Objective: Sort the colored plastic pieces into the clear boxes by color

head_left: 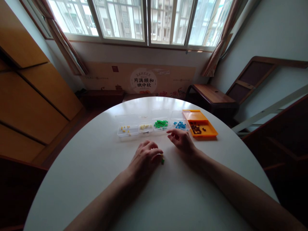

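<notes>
My left hand (146, 156) rests on the white table, its fingers curled and closed around a small building-block piece (163, 161). Green and a bit of yellow show past the fingertips; the rest is hidden. My right hand (182, 140) hovers just in front of the boxes, fingers loosely bent and apart, with nothing visible in them. Closest to it are a clear box of blue blocks (180, 125) and one of green blocks (160, 124). Farther left are clear boxes with cream blocks (145, 127) and a few yellow blocks (124, 130).
An orange box (211, 129) with its lid open stands at the right end of the row, holding dark brown blocks (196, 129). The round white table (96, 179) has a curved far edge. Beyond it are a wooden stool (213, 93) and a window.
</notes>
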`<state>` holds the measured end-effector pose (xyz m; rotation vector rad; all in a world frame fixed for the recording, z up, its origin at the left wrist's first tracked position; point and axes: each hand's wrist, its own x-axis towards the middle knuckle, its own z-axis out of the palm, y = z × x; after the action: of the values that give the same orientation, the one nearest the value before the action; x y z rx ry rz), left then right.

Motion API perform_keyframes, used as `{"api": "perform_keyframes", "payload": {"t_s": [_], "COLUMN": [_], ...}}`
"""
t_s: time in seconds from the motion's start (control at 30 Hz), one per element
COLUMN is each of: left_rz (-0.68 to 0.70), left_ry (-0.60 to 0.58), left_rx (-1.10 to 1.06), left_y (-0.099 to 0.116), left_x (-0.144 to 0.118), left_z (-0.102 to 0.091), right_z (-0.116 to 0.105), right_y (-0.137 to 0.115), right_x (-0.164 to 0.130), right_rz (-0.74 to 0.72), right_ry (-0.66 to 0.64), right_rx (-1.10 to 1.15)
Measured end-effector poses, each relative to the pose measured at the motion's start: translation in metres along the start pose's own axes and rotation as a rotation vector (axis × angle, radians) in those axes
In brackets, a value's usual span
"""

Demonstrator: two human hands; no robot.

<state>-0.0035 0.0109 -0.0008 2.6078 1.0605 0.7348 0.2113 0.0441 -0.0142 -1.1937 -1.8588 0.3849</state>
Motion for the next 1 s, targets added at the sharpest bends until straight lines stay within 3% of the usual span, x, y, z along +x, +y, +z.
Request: {"api": "perform_keyframes", "payload": {"t_s": [0.4, 0.63, 1.0], "left_rz": [0.007, -0.021, 0.032], "left_ry": [-0.022, -0.029, -0.062], "left_rx": [0.01, 0.025, -0.005], "left_y": [0.0, 0.001, 0.0], "left_x": [0.001, 0.001, 0.002], "left_z": [0.0, -0.001, -0.001], "right_z": [0.008, 0.004, 0.003], "right_y": [-0.011, -0.018, -0.02], "right_x": [-0.008, -0.011, -0.01], "right_rz": [-0.042, -0.168, -0.138], "right_ry": [-0.084, -0.302, -0.303], "right_rx": [0.028, 0.083, 0.016]}}
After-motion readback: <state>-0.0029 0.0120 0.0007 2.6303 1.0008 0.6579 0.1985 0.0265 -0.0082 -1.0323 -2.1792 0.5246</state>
